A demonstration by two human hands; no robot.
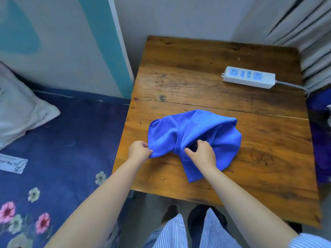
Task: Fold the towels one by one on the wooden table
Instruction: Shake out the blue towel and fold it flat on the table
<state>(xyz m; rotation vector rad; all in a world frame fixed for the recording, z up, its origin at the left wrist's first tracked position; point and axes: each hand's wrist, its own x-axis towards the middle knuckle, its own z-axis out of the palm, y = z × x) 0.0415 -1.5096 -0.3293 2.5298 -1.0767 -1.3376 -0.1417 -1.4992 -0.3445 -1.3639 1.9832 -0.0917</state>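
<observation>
Item: crumpled blue microfibre towel point(194, 135), near front of brown wooden table point(215, 56); left hand point(138, 152) pinched its corner, right hand point(202, 154) gripped a middle fold; step: spreading flat; next likely needed: locating opposite corner

Bare bench point(197, 72) lies open beyond the crumpled blue towel point(195, 133) and along its near right side, while the white power strip point(249, 77) and its cord point(290, 85) block the far right corner.
</observation>
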